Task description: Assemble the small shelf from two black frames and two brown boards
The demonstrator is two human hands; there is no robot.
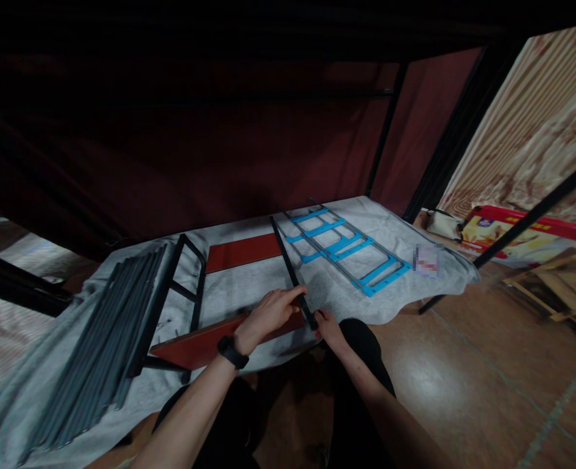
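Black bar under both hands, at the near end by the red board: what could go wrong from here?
1. Both the left hand and right hand crowd the near end of the black bar where it meets the red board; a finger might get pinched.
2. The board sits at the edge of the grey cloth, so a push may slide it off.

Both hands meet at the near end of a metal bar (290,270), left hand (267,314) atop it, right hand (328,327) just right. A board (204,342) lies left of them, slats (102,339) farther left, a ladder-like frame (346,247) beyond to the right.
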